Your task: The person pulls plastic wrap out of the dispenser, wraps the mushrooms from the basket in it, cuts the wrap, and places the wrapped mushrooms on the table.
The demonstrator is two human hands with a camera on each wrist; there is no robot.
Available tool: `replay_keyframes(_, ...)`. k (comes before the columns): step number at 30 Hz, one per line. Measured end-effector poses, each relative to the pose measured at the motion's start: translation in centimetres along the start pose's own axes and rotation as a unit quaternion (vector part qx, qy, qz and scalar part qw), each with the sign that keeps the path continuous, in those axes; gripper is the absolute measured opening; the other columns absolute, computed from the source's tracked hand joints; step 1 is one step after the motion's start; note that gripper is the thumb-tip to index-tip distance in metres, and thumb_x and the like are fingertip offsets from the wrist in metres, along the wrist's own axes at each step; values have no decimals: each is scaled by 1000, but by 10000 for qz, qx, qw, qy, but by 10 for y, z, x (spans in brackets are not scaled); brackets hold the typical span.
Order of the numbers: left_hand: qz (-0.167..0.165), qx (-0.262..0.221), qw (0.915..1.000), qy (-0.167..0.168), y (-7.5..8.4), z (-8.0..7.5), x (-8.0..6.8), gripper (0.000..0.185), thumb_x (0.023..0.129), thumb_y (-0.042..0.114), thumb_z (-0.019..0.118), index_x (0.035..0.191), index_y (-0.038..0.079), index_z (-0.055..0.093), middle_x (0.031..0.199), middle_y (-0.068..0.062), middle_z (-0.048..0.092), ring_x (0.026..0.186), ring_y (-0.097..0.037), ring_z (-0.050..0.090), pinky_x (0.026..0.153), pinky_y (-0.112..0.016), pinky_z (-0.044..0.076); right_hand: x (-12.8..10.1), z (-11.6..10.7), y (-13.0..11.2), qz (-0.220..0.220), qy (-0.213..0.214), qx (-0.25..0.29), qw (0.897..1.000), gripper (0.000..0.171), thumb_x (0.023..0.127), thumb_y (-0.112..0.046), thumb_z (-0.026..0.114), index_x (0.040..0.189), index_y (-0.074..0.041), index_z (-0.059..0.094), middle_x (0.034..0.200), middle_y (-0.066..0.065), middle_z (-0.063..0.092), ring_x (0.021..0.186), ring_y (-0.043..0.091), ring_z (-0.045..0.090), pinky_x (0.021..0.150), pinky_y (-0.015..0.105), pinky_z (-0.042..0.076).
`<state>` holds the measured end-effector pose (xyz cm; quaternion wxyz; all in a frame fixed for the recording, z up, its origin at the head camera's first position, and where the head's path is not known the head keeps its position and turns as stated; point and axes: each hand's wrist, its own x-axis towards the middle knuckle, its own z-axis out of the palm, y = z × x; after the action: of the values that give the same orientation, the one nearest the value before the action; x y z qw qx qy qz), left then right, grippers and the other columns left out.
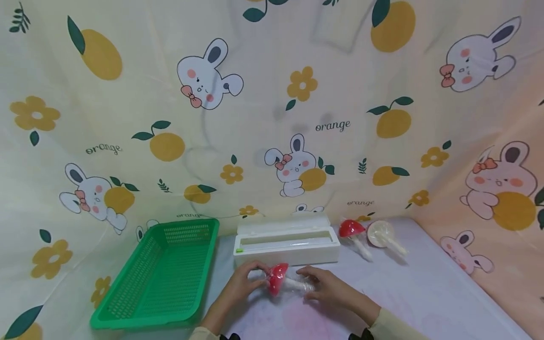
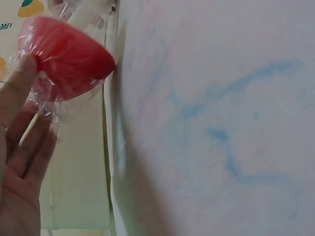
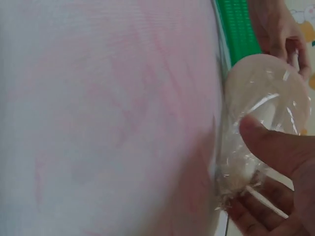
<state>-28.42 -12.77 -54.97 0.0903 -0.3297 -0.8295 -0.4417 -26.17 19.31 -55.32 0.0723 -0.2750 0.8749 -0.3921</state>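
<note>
Hands clamp a wrapped toy mushroom (image 1: 280,279): left hand (image 1: 242,282) on cap, right hand (image 1: 325,286) on stem.

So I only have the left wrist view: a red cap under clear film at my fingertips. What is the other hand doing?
Observer: The right hand holds the white stem of the same film-wrapped red toy mushroom.
Operator: And the left hand?
Observer: The left hand touches its cap end.
Operator: Anything behind it?
Observer: A long white film dispenser box, lid open.
Operator: Other mushrooms?
Observer: Two unwrapped toy mushrooms lie right of the box; a green plastic mesh basket sits left.
</note>
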Motion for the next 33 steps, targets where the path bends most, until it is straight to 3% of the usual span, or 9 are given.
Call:
replay_keyframes(5,-398,-465,9980,141,2,4,1,23,88,6,87,107,12,76,106,-4,75,100,-17,71,84,-34,63,4,3,1,-70,285,-163,9994,52,89,-23,89,135,-8,71,118,1,75,96,10,65,85,30,57)
replay_keyframes(10,-570,-624,9957,373,3,8,0,13,88,7,86,96,11,76,101,-7,75,96,-10,69,83,-27,61,6,8,2,-201,271,-197,9992,36,94,-15,83,128,-4,76,109,0,77,93,3,63,83,28,57)
replay_keyframes(17,-873,-713,9926,460,2,11,0,12,91,9,84,90,12,72,94,-3,71,87,-7,66,79,-24,59,8,13,0,-571,325,-631,9958,27,102,-2,69,128,-3,76,111,2,76,104,15,67,95,42,59)
replay_keyframes(21,-1213,-662,9891,501,5,13,0,10,95,11,81,96,13,72,93,2,70,86,-7,65,78,-23,57,5,17,-2,-814,389,-738,9932,26,105,-1,62,129,-1,73,112,3,73,108,17,65,97,42,57)
replay_keyframes(26,-1458,-747,9844,647,10,14,0,9,97,10,79,103,14,72,87,2,67,79,-10,61,72,-22,54,-1,18,-6,-483,224,-504,9973,35,112,-12,52,144,-3,64,116,1,62,112,18,56,100,41,52)
replay_keyframes(30,-1553,-832,9816,741,13,13,1,12,99,11,77,109,16,73,87,2,66,78,-11,62,71,-23,54,-3,17,-9,-213,302,-291,9989,47,110,-27,60,152,-7,54,133,7,59,128,30,55,109,55,48)
replay_keyframes(33,-1576,-931,9806,702,13,13,1,13,99,14,78,110,17,75,87,1,67,78,-11,63,71,-23,55,-2,16,-8,-373,726,-310,9962,42,105,-25,71,141,-9,56,131,6,64,126,27,61,107,52,51)
